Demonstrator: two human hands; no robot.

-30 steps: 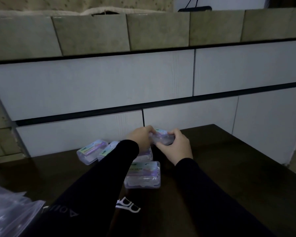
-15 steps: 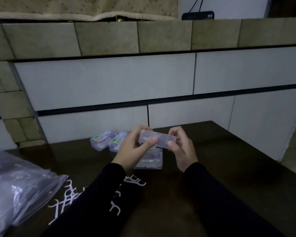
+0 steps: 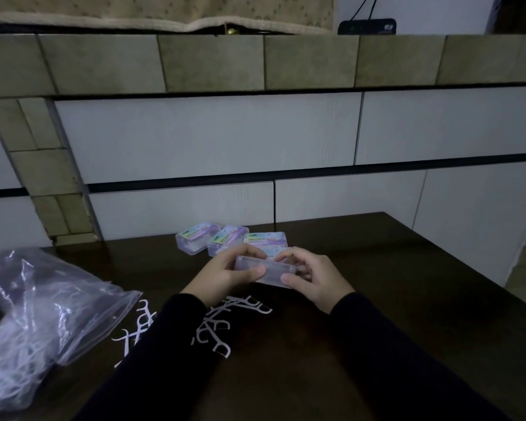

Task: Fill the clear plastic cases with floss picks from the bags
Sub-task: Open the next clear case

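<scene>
Both hands hold 1 clear case [image 3: 268, 272] above the dark table [image 3: 392, 299], near the middle of the view. The left hand [image 3: 225, 275] is curled around its left end, thumb on the front. The right hand [image 3: 313, 279] is curled around its right end, thumb under the front edge. At 12 o'clock from the hands, 3 more cases [image 3: 231, 238] sit by the wall. At 6 o'clock, loose white floss picks [image 3: 216, 326] lie under the sleeves. At 8 o'clock lies a clear bag [image 3: 43, 317] of picks.
</scene>
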